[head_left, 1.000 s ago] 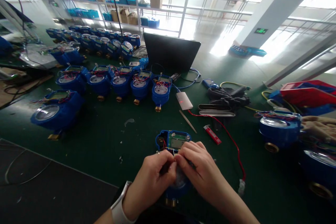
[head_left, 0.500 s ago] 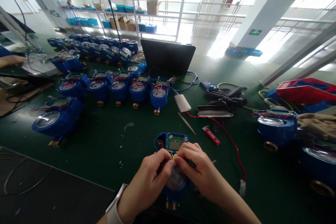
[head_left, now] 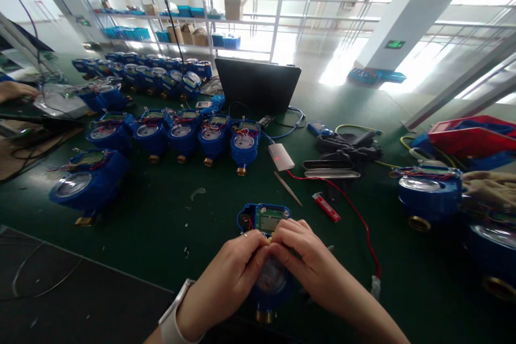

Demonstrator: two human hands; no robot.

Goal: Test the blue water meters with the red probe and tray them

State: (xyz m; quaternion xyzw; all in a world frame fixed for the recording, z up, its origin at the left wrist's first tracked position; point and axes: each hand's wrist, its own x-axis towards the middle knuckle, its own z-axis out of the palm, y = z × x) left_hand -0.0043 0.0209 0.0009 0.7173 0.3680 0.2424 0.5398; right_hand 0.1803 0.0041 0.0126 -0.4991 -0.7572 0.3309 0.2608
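A blue water meter (head_left: 264, 298) lies at the front of the table, its housing open toward the far side. Inside that housing are a green circuit board with a small display (head_left: 269, 222) and red wires. Over the meter's round dial, my left hand (head_left: 237, 269) and my right hand (head_left: 306, 252) meet fingertip to fingertip. Both pinch a small pale-yellow piece (head_left: 270, 240), mostly covered by the fingers, so its kind is unclear. A white watch band (head_left: 174, 314) circles my left wrist.
More blue water meters (head_left: 244, 145) stand in a row behind, with others at left and right. A white box (head_left: 281, 156) with a red cable (head_left: 358, 220), a thin stick (head_left: 287, 188), a red-white packet (head_left: 326, 207) and a laptop (head_left: 258, 83) lie beyond. A co-worker's hand (head_left: 16, 91) shows far left.
The left fingers have closed in nearer to the right ones, covering more of the yellow piece. A red light now shows on the white box. The meter stays in place.
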